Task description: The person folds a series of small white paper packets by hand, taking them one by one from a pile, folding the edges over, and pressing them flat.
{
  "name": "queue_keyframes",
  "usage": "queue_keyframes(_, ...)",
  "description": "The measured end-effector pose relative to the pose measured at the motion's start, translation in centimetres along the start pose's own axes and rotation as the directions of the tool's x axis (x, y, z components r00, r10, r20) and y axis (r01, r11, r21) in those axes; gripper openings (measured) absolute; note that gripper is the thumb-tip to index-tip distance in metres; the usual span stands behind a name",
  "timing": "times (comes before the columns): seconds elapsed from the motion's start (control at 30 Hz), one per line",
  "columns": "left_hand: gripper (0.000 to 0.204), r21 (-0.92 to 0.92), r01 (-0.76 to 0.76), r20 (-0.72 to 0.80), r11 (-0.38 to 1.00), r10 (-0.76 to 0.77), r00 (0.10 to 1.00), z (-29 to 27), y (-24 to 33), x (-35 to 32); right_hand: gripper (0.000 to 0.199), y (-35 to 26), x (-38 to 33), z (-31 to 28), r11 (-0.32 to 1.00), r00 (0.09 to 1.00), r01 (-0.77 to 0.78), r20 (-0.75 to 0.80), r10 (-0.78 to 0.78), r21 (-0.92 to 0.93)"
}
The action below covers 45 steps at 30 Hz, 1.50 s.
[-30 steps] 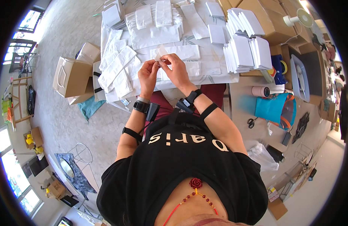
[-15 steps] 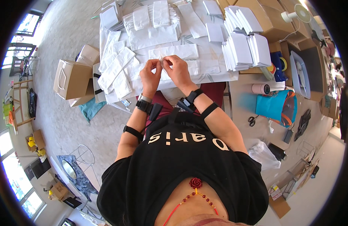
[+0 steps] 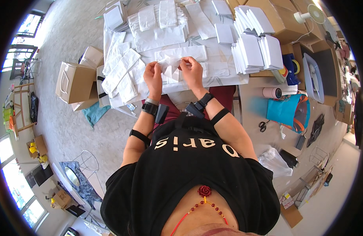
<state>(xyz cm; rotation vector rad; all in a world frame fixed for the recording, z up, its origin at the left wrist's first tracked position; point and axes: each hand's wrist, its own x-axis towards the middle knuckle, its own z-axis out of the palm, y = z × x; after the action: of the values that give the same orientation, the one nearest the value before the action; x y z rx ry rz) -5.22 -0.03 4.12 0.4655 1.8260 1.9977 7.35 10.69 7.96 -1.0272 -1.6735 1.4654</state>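
A thin, see-through white plastic piece (image 3: 170,67), perhaps a small bag, is stretched between my hands above the near part of the table. My left hand (image 3: 153,78) pinches its left end, and my right hand (image 3: 192,74) pinches its right end. Just beyond it lies a flat white folded packet (image 3: 191,52), and another pale packet (image 3: 217,69) lies to the right of my right hand. Loose white packets (image 3: 121,70) overlap in a pile left of my left hand.
A covered table (image 3: 228,82) carries a broad stack of white sleeves (image 3: 159,38) at the back. Upright bundles of white cards (image 3: 250,53) stand at right. Cardboard boxes (image 3: 77,83) sit left of the table. A blue bag (image 3: 281,108) and black scissors (image 3: 262,126) lie at right.
My hands were close together with fingertips nearly touching. They have moved apart, and the thin plastic piece is now spread out between them.
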Motion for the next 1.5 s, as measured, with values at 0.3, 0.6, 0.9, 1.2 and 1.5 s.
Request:
queue_keyframes(0.3, 0.02, -0.369, 0.214, 0.01, 0.905, -0.226, 0.974, -0.6, -0.2, -0.4, 0.022, 3.5, 0.0, 0.1, 0.92, 0.982, -0.184, 0.021, 0.189, 0.347)
queue_keyframes(0.6, 0.054, 0.206, 0.034, -0.055, 0.978, -0.023, 0.998, 1.0, -1.8, -1.3, 0.021, 3.1, -0.5, -0.6, 0.818, 0.962, -0.267, 0.086, 0.26, 0.51)
queue_keyframes(0.9, 0.034, 0.734, -0.049, -0.023, 0.678, 0.096, 0.995, -1.4, -4.7, -1.8, 0.017, 5.1, -1.5, -5.0, 0.838, 0.953, -0.267, 0.0, 0.303, 0.476)
queue_keyframes(1.2, 0.025, 0.842, -0.206, 0.145, 0.499, 0.16, 0.976, 0.0, -4.7, -2.4, 0.015, 8.3, -1.8, -8.9, 0.82, 0.89, -0.381, -0.072, 0.451, 0.428)
queue_keyframes(1.5, 0.019, 0.806, -0.218, 0.14, 0.55, 0.181, 0.973, -0.8, -5.5, -1.9, 0.013, 8.4, -0.9, -9.5, 0.838, 0.853, -0.421, -0.164, 0.496, 0.347)
